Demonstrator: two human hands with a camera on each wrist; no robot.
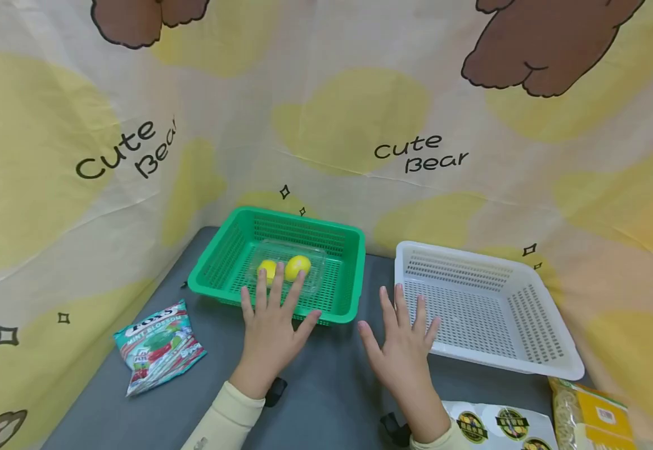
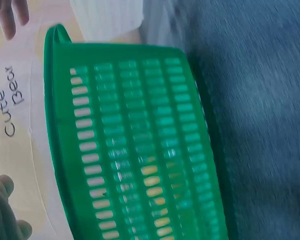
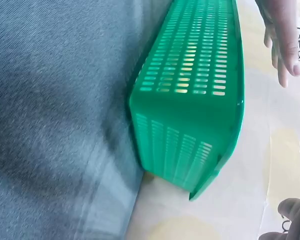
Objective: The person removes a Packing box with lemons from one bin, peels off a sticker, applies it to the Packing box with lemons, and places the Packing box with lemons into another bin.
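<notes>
basket (image 1: 354,275), green: left hand (image 1: 272,328) by near rim, right hand (image 1: 402,350) right of it, both empty, spread. likely pre-grasp; next calls for curling.

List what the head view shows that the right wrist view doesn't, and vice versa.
Only the head view: the white perforated plastic basket, teal printed packet, white sheet of round stickers and yellow, part-clear plastic bag.

Only the right wrist view: the slotted outer end wall of the green plastic basket.

Both: that basket, the rounded yellow fruits inside (patches through slots, from the wrist), the left hand, the right hand, the grey tabletop and cream printed cloth.
</notes>
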